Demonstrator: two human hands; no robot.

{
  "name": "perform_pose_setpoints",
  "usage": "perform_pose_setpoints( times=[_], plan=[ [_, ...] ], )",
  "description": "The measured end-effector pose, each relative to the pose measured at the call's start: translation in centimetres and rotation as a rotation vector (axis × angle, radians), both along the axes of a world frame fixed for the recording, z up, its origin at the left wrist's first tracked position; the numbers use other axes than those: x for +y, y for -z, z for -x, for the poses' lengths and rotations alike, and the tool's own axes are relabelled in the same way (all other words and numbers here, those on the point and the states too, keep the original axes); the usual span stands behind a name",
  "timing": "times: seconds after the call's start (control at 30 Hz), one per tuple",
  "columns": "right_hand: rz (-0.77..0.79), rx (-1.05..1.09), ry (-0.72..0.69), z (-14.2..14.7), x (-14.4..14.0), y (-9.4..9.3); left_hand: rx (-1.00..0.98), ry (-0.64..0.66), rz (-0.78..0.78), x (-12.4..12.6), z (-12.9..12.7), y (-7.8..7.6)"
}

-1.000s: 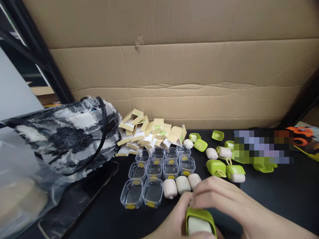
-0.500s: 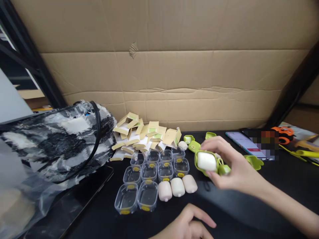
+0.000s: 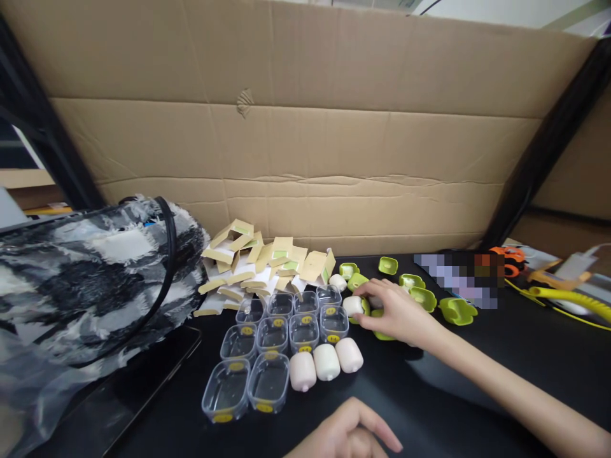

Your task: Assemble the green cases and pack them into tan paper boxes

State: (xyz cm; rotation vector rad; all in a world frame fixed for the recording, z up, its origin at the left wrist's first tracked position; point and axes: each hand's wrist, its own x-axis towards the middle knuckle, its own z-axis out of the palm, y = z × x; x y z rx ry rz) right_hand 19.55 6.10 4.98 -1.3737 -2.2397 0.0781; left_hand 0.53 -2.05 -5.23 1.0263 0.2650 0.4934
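Right hand (image 3: pixel 398 316) stretched forward over black bench (image 3: pixel 477 369), palm down, fingers curled around green case (image 3: pixel 359 306) with white insert, case resting on bench just right of clear trays (image 3: pixel 281 331). Grip closed loosely on case (fingertips on its top edge). Left hand (image 3: pixel 346 436) low at frame bottom, fingers relaxed, half open, holding nothing. Three cream pods (image 3: pixel 326 364) in row beside trays. Loose green lids (image 3: pixel 415 289) behind right hand.

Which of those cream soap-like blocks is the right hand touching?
The cream block in a green holder beside the clear plastic tubs, under the right hand; the three rowed blocks lie untouched.
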Motion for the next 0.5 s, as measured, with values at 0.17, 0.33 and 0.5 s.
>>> perform_pose_setpoints(
  times=[0.17,0.33,0.5],
  plan=[
    [0.000,-0.032,0.009,0.1,-0.2,0.0,-0.004,-0.023,-0.001,0.0,0.2,-0.1],
    [0.017,-0.033,0.058,-1.1,1.7,-1.2,0.042,-0.039,-0.011,-0.1,0.5,-1.0],
    [0.076,-0.102,0.147,-2.3,5.0,-1.5,0.089,-0.028,-0.022,-0.1,0.6,-1.4]
  ],
)
